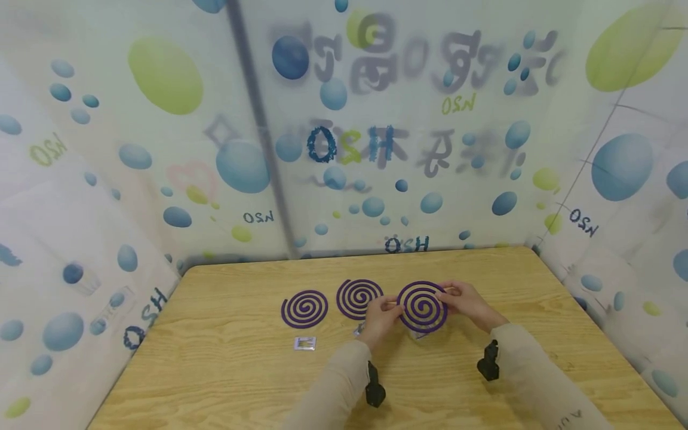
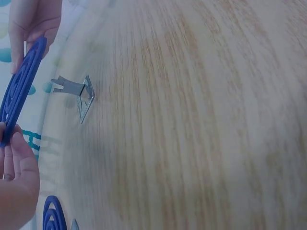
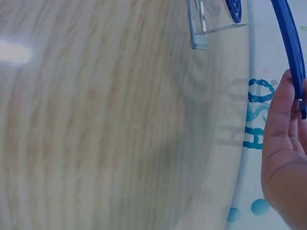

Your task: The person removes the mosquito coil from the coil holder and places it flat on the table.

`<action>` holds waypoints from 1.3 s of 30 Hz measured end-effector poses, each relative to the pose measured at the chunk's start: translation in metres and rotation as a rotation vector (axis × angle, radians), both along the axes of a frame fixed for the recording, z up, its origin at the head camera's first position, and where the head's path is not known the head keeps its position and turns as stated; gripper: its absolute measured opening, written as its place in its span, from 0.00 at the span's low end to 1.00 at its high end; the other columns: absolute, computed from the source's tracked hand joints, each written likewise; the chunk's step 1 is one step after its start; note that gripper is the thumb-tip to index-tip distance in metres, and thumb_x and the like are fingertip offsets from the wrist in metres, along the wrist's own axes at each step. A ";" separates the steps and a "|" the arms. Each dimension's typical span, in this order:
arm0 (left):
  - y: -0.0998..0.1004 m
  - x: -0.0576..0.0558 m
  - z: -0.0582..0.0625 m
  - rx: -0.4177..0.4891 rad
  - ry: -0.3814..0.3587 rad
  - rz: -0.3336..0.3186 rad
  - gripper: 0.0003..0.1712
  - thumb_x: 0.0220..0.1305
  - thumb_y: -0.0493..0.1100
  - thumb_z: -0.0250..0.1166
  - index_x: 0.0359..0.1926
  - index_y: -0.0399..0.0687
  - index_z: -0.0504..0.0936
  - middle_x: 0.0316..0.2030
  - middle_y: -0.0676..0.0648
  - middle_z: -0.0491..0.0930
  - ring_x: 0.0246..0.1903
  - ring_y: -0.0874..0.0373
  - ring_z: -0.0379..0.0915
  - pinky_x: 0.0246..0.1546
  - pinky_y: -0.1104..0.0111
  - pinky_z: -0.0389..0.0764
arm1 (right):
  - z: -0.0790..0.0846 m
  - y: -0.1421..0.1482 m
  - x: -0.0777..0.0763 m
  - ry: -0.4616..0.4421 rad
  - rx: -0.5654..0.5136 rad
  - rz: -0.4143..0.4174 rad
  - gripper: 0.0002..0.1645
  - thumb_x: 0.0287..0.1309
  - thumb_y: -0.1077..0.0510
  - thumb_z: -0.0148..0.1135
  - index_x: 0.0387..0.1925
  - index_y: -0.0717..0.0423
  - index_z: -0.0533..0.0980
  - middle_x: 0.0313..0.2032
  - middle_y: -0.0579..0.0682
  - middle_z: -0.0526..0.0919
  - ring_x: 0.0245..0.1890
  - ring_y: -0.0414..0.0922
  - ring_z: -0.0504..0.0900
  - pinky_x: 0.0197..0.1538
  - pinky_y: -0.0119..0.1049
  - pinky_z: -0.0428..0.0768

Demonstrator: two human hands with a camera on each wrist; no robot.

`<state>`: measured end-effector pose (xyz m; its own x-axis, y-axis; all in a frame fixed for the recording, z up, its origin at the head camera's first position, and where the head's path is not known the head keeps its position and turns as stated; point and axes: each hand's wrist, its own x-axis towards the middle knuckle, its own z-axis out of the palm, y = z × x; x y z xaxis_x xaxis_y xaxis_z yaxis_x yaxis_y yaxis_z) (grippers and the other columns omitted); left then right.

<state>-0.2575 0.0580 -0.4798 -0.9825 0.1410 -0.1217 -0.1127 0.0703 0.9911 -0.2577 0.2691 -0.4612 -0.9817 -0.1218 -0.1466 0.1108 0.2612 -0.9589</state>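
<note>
A purple mosquito coil is held up above the table between both hands. My left hand pinches its left edge, and my right hand pinches the right edge. Below it stands a small metal coil stand, with a forked prong sticking up from its base; the coil partly covers it in the head view. To the left lie a second purple coil and a third one. Near the second coil, another metal stand is mostly hidden by my left hand. A flat metal stand lies in front of the third coil.
Everything is on a wood-grain table. A white curtain with blue and green bubble prints hangs behind its back edge and along both sides. Black devices are strapped at both wrists.
</note>
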 end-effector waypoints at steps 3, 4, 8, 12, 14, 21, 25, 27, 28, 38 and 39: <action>-0.001 -0.001 0.003 0.035 0.004 0.028 0.15 0.53 0.32 0.61 0.44 0.33 0.76 0.30 0.45 0.77 0.28 0.60 0.74 0.33 0.70 0.80 | 0.003 -0.005 -0.004 0.008 0.013 -0.022 0.27 0.59 0.55 0.53 0.55 0.69 0.62 0.41 0.59 0.77 0.34 0.44 0.80 0.38 0.38 0.80; -0.001 -0.001 0.004 0.047 0.005 0.039 0.15 0.54 0.32 0.61 0.45 0.33 0.76 0.31 0.44 0.77 0.28 0.60 0.75 0.34 0.70 0.80 | 0.005 -0.007 -0.005 0.008 0.017 -0.032 0.27 0.60 0.55 0.53 0.55 0.68 0.61 0.42 0.59 0.77 0.34 0.44 0.80 0.39 0.38 0.80; 0.000 -0.003 0.007 0.118 -0.017 0.082 0.16 0.55 0.32 0.59 0.46 0.32 0.75 0.34 0.43 0.76 0.32 0.58 0.75 0.38 0.71 0.79 | 0.010 -0.012 -0.009 0.006 0.010 -0.085 0.28 0.60 0.54 0.51 0.57 0.67 0.60 0.46 0.63 0.74 0.36 0.44 0.79 0.42 0.38 0.79; 0.002 -0.006 0.012 0.168 -0.031 0.116 0.15 0.55 0.31 0.59 0.45 0.33 0.75 0.35 0.43 0.75 0.33 0.58 0.74 0.40 0.69 0.78 | 0.012 -0.013 -0.016 0.007 -0.015 -0.140 0.28 0.61 0.54 0.51 0.57 0.66 0.60 0.46 0.62 0.74 0.35 0.40 0.79 0.43 0.37 0.79; 0.003 -0.008 0.014 0.179 -0.036 0.129 0.15 0.54 0.31 0.59 0.45 0.34 0.75 0.35 0.43 0.76 0.33 0.58 0.74 0.40 0.68 0.78 | 0.013 -0.014 -0.020 0.005 -0.041 -0.163 0.27 0.61 0.55 0.51 0.57 0.66 0.61 0.45 0.61 0.74 0.34 0.39 0.79 0.42 0.36 0.79; 0.006 -0.011 0.017 0.162 -0.063 0.148 0.19 0.52 0.29 0.61 0.47 0.35 0.73 0.36 0.42 0.78 0.32 0.58 0.75 0.40 0.65 0.78 | 0.011 -0.016 -0.028 -0.028 -0.100 -0.221 0.28 0.60 0.55 0.52 0.58 0.65 0.60 0.45 0.59 0.74 0.31 0.36 0.78 0.39 0.30 0.79; 0.009 -0.012 0.016 0.142 -0.095 0.175 0.21 0.49 0.28 0.62 0.48 0.35 0.73 0.35 0.42 0.78 0.31 0.58 0.75 0.38 0.66 0.79 | 0.006 -0.017 -0.030 -0.049 -0.100 -0.257 0.27 0.60 0.56 0.52 0.58 0.64 0.61 0.43 0.56 0.74 0.30 0.36 0.78 0.38 0.30 0.79; 0.011 -0.012 0.015 0.131 -0.097 0.197 0.22 0.48 0.26 0.61 0.48 0.35 0.73 0.34 0.42 0.77 0.31 0.57 0.75 0.36 0.68 0.79 | 0.003 -0.016 -0.031 -0.053 -0.098 -0.263 0.27 0.60 0.56 0.52 0.58 0.63 0.62 0.42 0.55 0.74 0.30 0.35 0.78 0.39 0.31 0.79; 0.011 -0.013 0.015 0.123 -0.099 0.208 0.22 0.48 0.26 0.61 0.48 0.36 0.73 0.34 0.42 0.77 0.31 0.57 0.75 0.35 0.68 0.79 | 0.002 -0.016 -0.031 -0.055 -0.097 -0.265 0.26 0.60 0.56 0.52 0.58 0.63 0.62 0.42 0.54 0.74 0.30 0.35 0.78 0.39 0.31 0.79; 0.013 -0.016 0.013 0.069 -0.057 0.274 0.26 0.42 0.20 0.57 0.47 0.35 0.75 0.35 0.41 0.76 0.32 0.54 0.74 0.31 0.71 0.80 | -0.008 -0.018 -0.033 -0.079 -0.106 -0.271 0.23 0.59 0.60 0.52 0.54 0.67 0.64 0.41 0.58 0.77 0.31 0.40 0.79 0.43 0.40 0.78; 0.013 -0.016 0.012 0.055 -0.049 0.283 0.25 0.42 0.19 0.57 0.46 0.34 0.76 0.35 0.40 0.76 0.33 0.54 0.74 0.31 0.71 0.79 | -0.008 -0.019 -0.034 -0.081 -0.100 -0.266 0.22 0.60 0.61 0.51 0.54 0.68 0.64 0.41 0.59 0.77 0.31 0.41 0.79 0.44 0.40 0.78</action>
<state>-0.2738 0.0711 -0.4677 -0.9769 -0.1297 -0.1700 -0.1682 -0.0249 0.9854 -0.2914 0.2502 -0.4696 -0.9667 0.1205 -0.2257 0.2396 0.1177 -0.9637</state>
